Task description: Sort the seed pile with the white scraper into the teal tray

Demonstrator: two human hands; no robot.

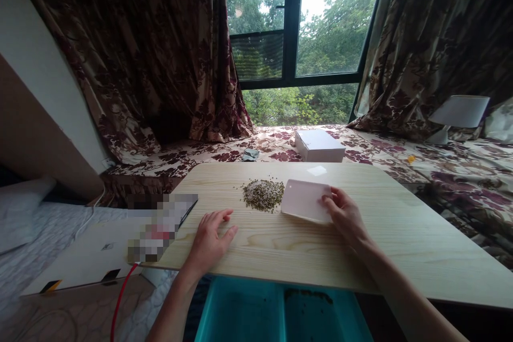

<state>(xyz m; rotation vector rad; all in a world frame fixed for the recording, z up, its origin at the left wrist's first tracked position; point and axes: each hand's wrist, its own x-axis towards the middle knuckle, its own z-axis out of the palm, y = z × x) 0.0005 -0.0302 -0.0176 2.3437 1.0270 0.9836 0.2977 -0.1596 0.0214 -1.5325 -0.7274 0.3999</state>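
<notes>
A small heap of green and pale grains point(263, 194) lies on a light wooden board point(401, 235). Just right of the heap sits a white square plate point(303, 200), tilted a little. My right hand point(345, 216) grips the plate's right edge, thumb on top. My left hand point(210, 239) rests flat on the board left of the heap, fingers spread, holding nothing.
A white box point(319, 145) stands beyond the board on the floral bedding. A teal bin point(276, 312) sits under the board's near edge. A blurred item point(162, 227) lies at the board's left corner, with a white lamp point(459, 115) far right and curtains around the window.
</notes>
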